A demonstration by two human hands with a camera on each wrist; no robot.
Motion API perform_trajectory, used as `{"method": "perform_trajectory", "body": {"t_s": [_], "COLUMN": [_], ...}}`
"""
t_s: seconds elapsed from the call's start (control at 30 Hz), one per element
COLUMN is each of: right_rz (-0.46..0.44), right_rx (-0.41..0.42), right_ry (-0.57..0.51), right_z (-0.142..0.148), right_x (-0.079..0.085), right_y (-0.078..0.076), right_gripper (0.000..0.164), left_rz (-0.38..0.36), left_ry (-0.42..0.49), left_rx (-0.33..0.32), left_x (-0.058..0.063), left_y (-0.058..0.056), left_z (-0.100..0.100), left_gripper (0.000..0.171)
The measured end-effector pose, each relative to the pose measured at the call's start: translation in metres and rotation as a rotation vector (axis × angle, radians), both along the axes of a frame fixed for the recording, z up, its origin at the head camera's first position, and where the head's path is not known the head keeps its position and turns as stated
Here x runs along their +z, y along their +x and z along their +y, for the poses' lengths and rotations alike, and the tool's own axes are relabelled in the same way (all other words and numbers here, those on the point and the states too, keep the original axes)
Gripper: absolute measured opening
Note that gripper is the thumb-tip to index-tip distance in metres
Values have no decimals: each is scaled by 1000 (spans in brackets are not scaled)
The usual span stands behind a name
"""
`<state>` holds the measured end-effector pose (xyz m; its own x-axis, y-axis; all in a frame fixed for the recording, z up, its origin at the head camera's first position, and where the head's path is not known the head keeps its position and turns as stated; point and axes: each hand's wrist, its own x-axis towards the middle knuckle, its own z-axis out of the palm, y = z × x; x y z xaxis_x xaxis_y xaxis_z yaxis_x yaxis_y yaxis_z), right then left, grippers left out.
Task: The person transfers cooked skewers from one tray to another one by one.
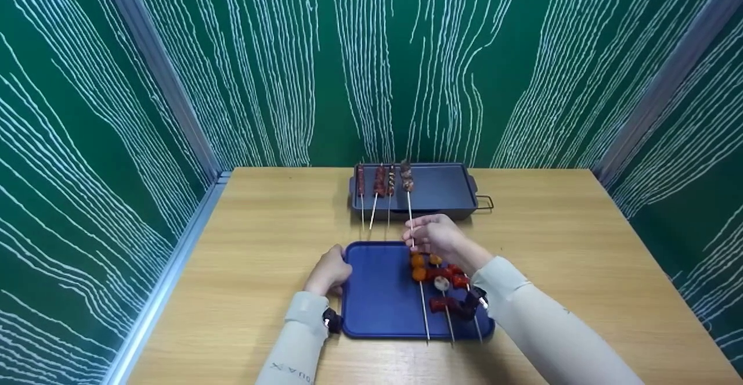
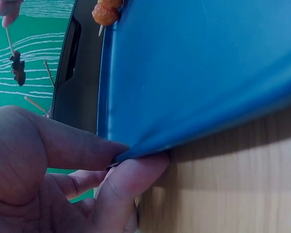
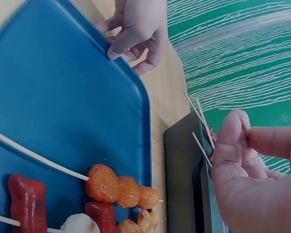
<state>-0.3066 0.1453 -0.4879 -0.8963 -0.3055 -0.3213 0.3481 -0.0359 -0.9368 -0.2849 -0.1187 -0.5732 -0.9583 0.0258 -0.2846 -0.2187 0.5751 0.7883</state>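
My right hand (image 1: pixel 438 237) pinches the bare stick of a meat skewer (image 1: pixel 407 179), whose brown meat end overlaps the dark grill pan (image 1: pixel 444 186) in the head view. In the right wrist view, thumb and fingertip meet on that thin stick. With thumb and fingers, my left hand (image 2: pixel 82 170) grips the rim of the blue tray (image 1: pixel 374 292) at its far left corner. On the tray's right side lie several skewers: one with orange balls (image 3: pixel 104 183), others with red pieces (image 3: pixel 28 201) and a white ball (image 3: pixel 81 224). My right forearm partly covers them in the head view.
Three more skewers (image 1: pixel 379 182) lie across the pan's left part, their sticks jutting over its near edge. A wire handle (image 1: pixel 485 202) sticks out at the pan's right. Green walls with white lines enclose the wooden table (image 1: pixel 273 211) at the back and sides.
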Motion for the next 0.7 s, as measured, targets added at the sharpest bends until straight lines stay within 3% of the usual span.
{"method": "perform_trajectory", "body": {"t_s": [0.7], "right_rz": [-23], "right_rx": [64], "right_ry": [-19], "right_z": [14], "right_x": [-2], "right_y": [30], "right_gripper": [18], "left_rz": [-12], "left_ry": [-38], "left_rx": [-23], "left_x": [5], "left_y": [-1], "left_z": [0], "left_gripper": [19]}}
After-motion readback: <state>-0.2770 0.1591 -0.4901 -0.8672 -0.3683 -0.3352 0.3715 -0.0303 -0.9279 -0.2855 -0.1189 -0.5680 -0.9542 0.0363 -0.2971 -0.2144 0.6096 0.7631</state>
